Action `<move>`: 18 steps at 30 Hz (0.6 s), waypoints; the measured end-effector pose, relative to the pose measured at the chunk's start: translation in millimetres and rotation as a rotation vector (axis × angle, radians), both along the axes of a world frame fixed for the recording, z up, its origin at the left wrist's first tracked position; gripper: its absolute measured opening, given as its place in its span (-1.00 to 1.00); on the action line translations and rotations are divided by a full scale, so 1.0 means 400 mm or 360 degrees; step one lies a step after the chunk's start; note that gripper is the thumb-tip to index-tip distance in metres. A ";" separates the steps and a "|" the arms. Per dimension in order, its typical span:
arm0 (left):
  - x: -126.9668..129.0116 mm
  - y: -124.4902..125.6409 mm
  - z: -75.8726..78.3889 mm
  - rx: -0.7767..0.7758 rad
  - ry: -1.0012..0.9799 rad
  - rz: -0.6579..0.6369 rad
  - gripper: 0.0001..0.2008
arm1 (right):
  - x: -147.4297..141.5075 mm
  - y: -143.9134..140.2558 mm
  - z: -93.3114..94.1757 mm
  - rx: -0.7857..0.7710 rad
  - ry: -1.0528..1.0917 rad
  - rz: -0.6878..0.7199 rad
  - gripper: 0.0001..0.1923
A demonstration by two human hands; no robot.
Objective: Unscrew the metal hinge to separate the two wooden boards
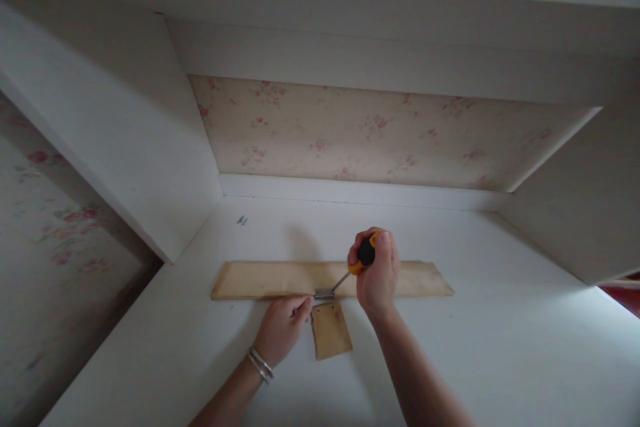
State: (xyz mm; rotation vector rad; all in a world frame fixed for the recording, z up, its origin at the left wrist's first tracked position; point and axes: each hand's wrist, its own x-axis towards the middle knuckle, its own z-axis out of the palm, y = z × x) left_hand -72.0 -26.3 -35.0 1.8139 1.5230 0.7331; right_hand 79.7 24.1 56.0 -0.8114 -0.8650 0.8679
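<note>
I see right hand [379,277] wrapped tight on screwdriver [356,267], tip at hinge [325,293]. Left hand [283,330] presses beside hinge, fingers flat. Hinge joins long board [260,279] and small board [331,330]; screws likely part done.

Long plank [280,278] was pale bare wood, matt, small wooden piece [331,329] likewise raw and unvarnished, hinge [324,293] was dull grey metal, screwdriver [361,260] had a glossy orange-and-black plastic handle and metal shaft, counter [500,333] was smooth matt white paint, back wall [380,133] was faded floral paper.
</note>
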 end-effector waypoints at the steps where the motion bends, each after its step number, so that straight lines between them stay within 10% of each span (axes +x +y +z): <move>1: 0.000 0.001 0.000 -0.0006 -0.0002 0.0002 -0.50 | 0.000 0.000 0.000 -0.0001 -0.0003 -0.0005 -0.74; 18: -0.003 0.003 0.001 -0.0008 0.0021 0.0005 -0.52 | -0.013 -0.013 0.006 0.0037 -0.0093 0.0088 -0.80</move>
